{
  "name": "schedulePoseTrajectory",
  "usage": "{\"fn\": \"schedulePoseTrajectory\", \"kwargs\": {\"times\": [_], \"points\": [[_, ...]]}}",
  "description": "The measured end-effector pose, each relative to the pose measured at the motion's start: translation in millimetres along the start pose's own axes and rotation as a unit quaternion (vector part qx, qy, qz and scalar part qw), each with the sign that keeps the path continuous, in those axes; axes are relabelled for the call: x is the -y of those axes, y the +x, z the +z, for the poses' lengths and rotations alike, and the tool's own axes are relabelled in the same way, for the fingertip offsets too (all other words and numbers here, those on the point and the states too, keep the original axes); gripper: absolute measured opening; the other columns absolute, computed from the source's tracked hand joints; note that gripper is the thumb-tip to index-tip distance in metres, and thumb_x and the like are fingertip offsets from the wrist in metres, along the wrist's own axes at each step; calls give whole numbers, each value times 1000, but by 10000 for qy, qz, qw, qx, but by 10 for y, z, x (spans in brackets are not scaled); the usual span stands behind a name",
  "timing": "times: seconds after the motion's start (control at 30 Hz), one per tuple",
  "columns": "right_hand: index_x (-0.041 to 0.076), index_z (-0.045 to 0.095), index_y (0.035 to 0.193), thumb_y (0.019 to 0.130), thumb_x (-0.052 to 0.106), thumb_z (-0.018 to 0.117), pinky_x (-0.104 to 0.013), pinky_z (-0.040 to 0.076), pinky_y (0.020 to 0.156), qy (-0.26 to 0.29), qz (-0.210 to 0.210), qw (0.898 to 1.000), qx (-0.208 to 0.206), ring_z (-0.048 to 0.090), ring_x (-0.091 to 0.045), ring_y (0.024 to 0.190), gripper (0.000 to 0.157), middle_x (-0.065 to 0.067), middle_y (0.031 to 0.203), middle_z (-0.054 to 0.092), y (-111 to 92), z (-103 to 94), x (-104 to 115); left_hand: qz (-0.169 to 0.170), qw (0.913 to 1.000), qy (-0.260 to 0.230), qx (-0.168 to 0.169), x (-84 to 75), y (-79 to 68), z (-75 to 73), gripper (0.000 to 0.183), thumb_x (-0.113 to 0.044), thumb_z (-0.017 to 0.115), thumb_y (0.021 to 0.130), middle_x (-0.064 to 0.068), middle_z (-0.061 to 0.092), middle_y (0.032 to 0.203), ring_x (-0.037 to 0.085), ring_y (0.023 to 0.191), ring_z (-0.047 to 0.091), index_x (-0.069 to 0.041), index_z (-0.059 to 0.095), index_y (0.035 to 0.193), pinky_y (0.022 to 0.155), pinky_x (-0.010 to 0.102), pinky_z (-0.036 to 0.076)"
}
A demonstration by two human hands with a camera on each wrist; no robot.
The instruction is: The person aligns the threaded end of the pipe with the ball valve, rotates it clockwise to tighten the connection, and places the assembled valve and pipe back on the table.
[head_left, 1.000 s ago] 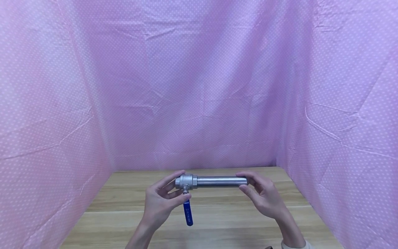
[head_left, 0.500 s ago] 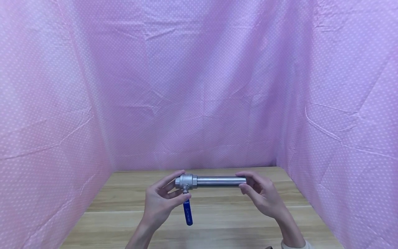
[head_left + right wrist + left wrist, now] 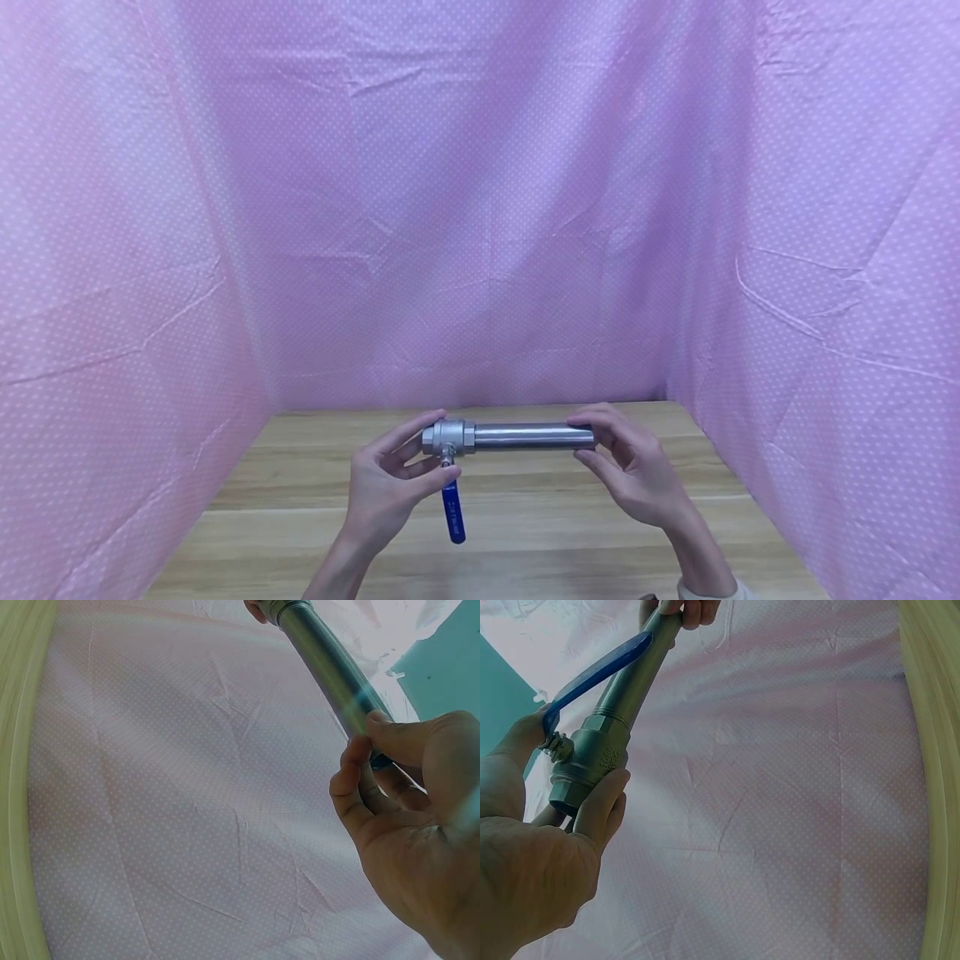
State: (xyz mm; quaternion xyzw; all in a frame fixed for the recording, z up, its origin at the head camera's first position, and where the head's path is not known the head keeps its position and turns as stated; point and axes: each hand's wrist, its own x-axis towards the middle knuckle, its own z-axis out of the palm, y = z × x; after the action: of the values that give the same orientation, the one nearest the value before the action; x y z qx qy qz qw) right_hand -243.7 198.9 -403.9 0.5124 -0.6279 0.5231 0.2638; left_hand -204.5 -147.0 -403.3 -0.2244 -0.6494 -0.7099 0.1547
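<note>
A silver ball valve (image 3: 453, 437) with a blue lever handle (image 3: 453, 514) is held up over the table by my left hand (image 3: 382, 492). Its thumb lies at the base of the lever and the fingers curl behind the valve body. A steel pipe (image 3: 532, 437) runs level to the right from the valve's hex end, the two joined in line. My right hand (image 3: 645, 475) pinches the pipe's free end between thumb and fingers. In the left wrist view the threads (image 3: 613, 714) show where the pipe meets the valve.
Below the hands lies a wood-grain table (image 3: 510, 533). Pink dotted cloth (image 3: 480, 208) hangs behind it and on both sides. A small dark object (image 3: 648, 597) shows at the bottom edge, near the right sleeve (image 3: 712, 590).
The right hand's fingers and thumb have shifted slightly around the pipe's end, and the pipe sits a touch further left. My left hand stays still on the valve.
</note>
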Motion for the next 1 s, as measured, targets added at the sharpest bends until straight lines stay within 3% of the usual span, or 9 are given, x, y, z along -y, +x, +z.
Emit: {"fn": "schedulePoseTrajectory", "kwargs": {"times": [0.43, 0.8, 1.0], "points": [[-16, 65, 136, 80, -38, 70, -23, 58, 68, -172, -75, 9998, -58, 61, -16, 91, 60, -15, 122, 69, -7, 1, 12, -61, 10000, -10, 2, 4, -6, -7, 72, 16, 91, 80, -4, 79, 144, 16, 128, 80, 7, 68, 147, 105, 38, 70], [-14, 66, 136, 83, -37, 68, -24, 56, 65, -259, 100, 9996, -16, 59, -15, 88, 58, -11, 118, 69, -14, -3, 40, -49, 10000, 37, -36, 0, -7, -6, 72, 16, 91, 80, -5, 79, 144, 15, 128, 80, 7, 68, 147, 106, 38, 70], [-13, 67, 135, 84, -35, 68, -24, 58, 64, -372, 160, 9992, -30, 62, -13, 84, 56, -11, 105, 70, -20, -5, 44, -73, 10000, 15, -34, -3, -13, -8, 71, 16, 91, 80, -5, 79, 144, 15, 129, 80, 7, 68, 147, 106, 38, 70]]}}
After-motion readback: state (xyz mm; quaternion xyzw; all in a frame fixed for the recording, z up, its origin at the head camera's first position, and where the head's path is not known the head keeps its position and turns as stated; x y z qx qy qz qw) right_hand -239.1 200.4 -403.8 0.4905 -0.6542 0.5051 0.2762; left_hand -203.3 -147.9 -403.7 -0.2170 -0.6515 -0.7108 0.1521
